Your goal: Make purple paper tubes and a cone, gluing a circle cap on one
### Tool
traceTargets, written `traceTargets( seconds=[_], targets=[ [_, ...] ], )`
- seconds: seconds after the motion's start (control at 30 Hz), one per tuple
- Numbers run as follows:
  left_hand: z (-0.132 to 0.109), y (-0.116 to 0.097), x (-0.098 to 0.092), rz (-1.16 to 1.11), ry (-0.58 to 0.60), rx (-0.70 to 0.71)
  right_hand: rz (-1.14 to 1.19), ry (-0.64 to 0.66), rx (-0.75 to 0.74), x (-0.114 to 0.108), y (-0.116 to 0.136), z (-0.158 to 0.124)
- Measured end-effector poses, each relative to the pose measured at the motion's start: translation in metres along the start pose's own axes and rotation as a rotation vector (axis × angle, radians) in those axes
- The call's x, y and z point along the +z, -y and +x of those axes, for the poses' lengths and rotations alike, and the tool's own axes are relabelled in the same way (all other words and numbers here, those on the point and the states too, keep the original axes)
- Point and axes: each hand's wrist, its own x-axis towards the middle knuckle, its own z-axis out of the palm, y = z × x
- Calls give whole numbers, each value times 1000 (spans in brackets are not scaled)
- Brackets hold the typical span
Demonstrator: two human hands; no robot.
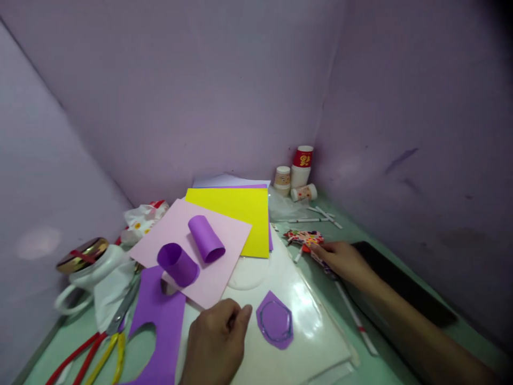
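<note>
My left hand is closed in a loose fist above the white board, with nothing visible in it. Just right of it lies a cut purple paper piece with a shiny ring of glue on top. My right hand reaches right of the board, its fingers closed around a colourful patterned glue gun with an orange trigger. Two purple paper tubes, one upright tube and one lying tube, are on a pink sheet.
Scissors and a purple sheet with a cutout lie at left, near a white lidded cup. Yellow paper is behind. Paper cups stand in the corner. A dark flat object and white stick lie at right.
</note>
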Motion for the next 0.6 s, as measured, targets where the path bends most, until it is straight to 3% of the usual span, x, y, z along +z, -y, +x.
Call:
traceTargets(
  seconds=[0.13, 0.2, 0.27, 0.37, 0.5, 0.57, 0.6],
  targets=[
    [-1, 3, -33, -3, -732, -50, -305, -34, -46, -12, 5, -9],
    [7, 8, -50, 18, -895, -153, -457, -68, -130, -16, 6, -16],
    [17, 16, -62, -14, -855, -225, -503, -113, -247, -18, 8, -23],
    [25, 22, -66, -107, -724, -275, -236, -113, -373, -18, 9, -35],
    [24, 2, -62, -258, -865, -89, 75, -36, -508, -10, 13, -45],
    [33, -15, -61, -204, -734, -40, 126, -22, -526, -5, 14, -47],
    [42, -23, -61, -125, -562, -71, 139, -5, -523, -3, 15, -47]
  ],
)
